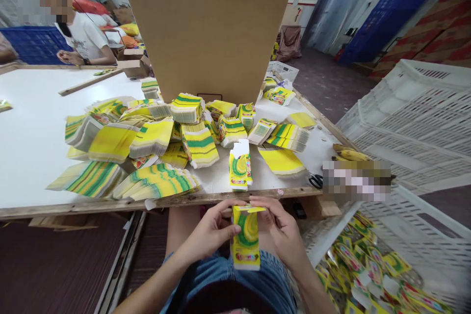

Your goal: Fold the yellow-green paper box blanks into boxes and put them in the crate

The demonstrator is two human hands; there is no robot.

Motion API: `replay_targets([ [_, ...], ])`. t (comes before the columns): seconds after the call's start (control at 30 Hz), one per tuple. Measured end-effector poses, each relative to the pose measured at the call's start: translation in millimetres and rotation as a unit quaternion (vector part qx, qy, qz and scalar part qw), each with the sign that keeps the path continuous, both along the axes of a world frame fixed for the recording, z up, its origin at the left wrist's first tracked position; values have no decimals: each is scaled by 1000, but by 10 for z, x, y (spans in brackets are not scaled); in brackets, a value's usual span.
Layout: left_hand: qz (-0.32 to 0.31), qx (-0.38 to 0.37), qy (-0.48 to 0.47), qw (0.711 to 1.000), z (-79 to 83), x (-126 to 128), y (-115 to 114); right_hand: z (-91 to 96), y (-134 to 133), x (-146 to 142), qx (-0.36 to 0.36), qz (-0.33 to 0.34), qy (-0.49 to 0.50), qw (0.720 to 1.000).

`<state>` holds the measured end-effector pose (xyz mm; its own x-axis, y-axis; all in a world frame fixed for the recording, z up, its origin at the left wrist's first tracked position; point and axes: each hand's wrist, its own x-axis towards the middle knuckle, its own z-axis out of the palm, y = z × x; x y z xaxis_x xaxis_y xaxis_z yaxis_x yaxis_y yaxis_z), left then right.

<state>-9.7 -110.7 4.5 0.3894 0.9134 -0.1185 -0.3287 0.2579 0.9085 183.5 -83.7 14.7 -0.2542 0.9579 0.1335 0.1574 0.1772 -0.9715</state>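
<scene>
Tabletop point(33, 157): white, wood-edged; its near edge lies just beyond both hands.
Brown board point(213, 24): upright, behind the stacks.
White crate point(437, 225): at the person's right, low; made-up and loose cartons inside.
Flat carton stacks point(200, 144): yellow and green, fanned and heaped across the table, apart from the fingers.
Left hand point(215, 228): nearer to the carton's body; closed round its left side, thumb on the printed front, other fingers bent behind the top left edge.
Right hand point(285, 225): at the upper right corner; fingers curled, tips at the top flap, palm clear of the side. Whether they pinch or merely press, cannot tell.
Held carton point(247, 243): one, lemon-printed, over the lap; long axis running from table edge to lap, mouth end between the fingertips.
Standing carton point(238, 169): one, on the table straight ahead, untouched, top flaps raised.
Top flap point(256, 210): yellow, jutting rightward under the right fingertips.
</scene>
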Motion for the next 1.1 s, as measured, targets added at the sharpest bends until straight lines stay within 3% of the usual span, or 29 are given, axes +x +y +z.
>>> replay_targets([
  [0.07,29,17,56,998,-3,-3,7,-2,26,29,-12,21,-21,999],
  [0.17,37,45,108,992,7,22,-3,16,30,9,-97,68,-37,992],
  [0.37,20,42,35,998,57,50,-9,42,-15,-103,-76,13,-151,986],
  [0.47,32,15,8,999,54,22,2,8,-22,-91,-82,19,-131,988],
  [0.6,31,-22,12,999,15,105,3,-88,-15,-59,-39,-10,-61,997],
  [0.77,66,64,64,994,9,433,13,-62,-23,208,-42,-48,-16,998],
  [0.83,90,160,158,970,0,460,102,40,-19,514,19,-115,-102,988],
  [0.87,109,216,227,943,-16,430,178,97,-15,696,65,-163,-168,970],
  [0.97,144,334,424,830,-117,226,500,212,-12,1174,166,-276,-366,873],
  [1.0,145,351,464,800,-159,148,613,214,-15,1259,172,-285,-388,860],
  [1.03,136,362,491,781,-199,79,717,196,-19,1292,161,-278,-386,865],
  [1.1,135,371,502,769,-254,-24,870,113,-23,1204,96,-226,-328,912],
])
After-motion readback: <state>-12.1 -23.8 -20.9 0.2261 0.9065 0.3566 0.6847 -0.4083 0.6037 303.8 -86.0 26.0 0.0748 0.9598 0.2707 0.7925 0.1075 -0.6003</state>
